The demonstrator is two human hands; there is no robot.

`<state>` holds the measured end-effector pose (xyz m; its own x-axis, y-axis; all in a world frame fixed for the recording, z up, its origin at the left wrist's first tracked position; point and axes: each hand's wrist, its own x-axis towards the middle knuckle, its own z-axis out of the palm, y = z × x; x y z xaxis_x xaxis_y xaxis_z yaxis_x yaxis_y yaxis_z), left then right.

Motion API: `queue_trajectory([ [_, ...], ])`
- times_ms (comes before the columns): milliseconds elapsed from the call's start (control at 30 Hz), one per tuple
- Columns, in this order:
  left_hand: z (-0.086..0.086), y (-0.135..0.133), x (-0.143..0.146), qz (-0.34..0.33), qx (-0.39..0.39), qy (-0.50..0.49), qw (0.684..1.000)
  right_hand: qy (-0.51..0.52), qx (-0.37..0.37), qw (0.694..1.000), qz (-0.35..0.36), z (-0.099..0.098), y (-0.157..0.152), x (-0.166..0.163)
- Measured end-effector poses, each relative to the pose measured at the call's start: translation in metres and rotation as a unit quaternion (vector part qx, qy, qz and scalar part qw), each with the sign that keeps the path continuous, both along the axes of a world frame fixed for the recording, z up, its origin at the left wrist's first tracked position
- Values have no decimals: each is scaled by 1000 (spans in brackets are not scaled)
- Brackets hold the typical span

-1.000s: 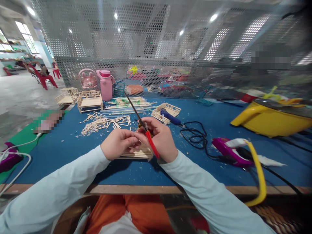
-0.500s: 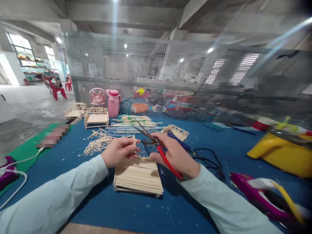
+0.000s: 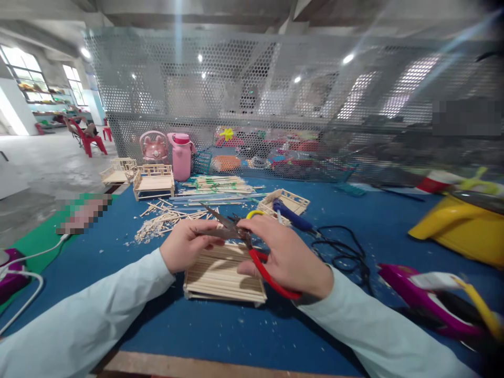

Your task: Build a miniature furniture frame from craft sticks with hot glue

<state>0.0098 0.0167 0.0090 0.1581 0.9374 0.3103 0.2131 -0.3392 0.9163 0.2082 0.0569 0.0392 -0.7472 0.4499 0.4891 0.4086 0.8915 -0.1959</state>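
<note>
The scissors (image 3: 241, 235) are gripped in the right hand (image 3: 287, 257), blades spread toward ten o'clock above the stick panel (image 3: 220, 275) on the blue table (image 3: 236, 336). The left hand (image 3: 185, 247), at nine o'clock, curls at the blades; whether it pinches anything cannot be told.

Bright, evenly lit workshop view, smeared toward the right edge.
Daylight is admitted through windows (image 3: 18, 63) at the upper left, where the floor (image 3: 39, 163) is washed out almost to white. Ceiling lamps (image 3: 348, 59) are seen as glaring spots through the perforated screen (image 3: 252, 100), and a pale streak of flare is drawn down the upper middle. Only soft, short shadows are thrown on the blue tabletop (image 3: 205, 331) beneath the stick panel (image 3: 222, 275). The scissors (image 3: 271, 278) at centre are rendered fairly sharp. The right side is blurred by motion, straight lines are bowed at the edges, and two patches (image 3: 82, 212) are pixelated.
</note>
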Motion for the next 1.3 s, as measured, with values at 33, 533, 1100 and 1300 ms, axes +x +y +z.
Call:
queue_trajectory([
  [33,0,0,0,2,11,15,1000,-5,1,1000,0,0,0,0],
  [533,3,-4,-4,30,147,158,976,-15,-7,1000,13,1,-6,-1],
  [1100,1,-7,-4,56,212,188,957,-31,31,999,-4,2,-7,-1],
  [1300,-2,-6,-6,63,277,196,939,-17,37,999,1,-1,-6,-1],
])
